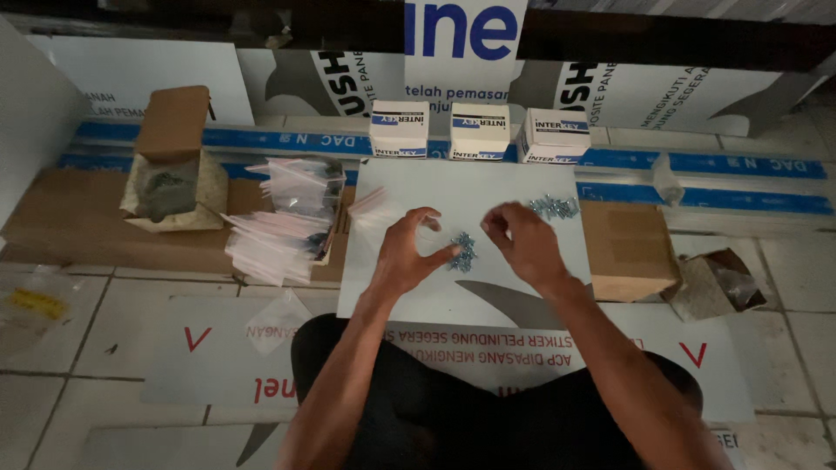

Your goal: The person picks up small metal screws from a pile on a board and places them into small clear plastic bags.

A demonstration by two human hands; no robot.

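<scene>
Head view: your left hand (407, 254) curls half-closed with a fingertip touching a small heap of screws (461, 252) on the white panel (540, 261). Your right hand (522, 239) is pinched shut just beside the heap; what it grips is hidden. A second screw pile (555, 206) lies farther back. Clear bags (283, 231) are stacked left, blurred. Three small boxes (479, 130) stand behind. Dim light hides detail.

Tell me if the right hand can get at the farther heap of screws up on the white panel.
Probably yes. The right hand hovers over the white panel, and the farther heap of screws lies just beyond it with only bare panel between. The small white boxes stand behind the heap, not in the path.
</scene>
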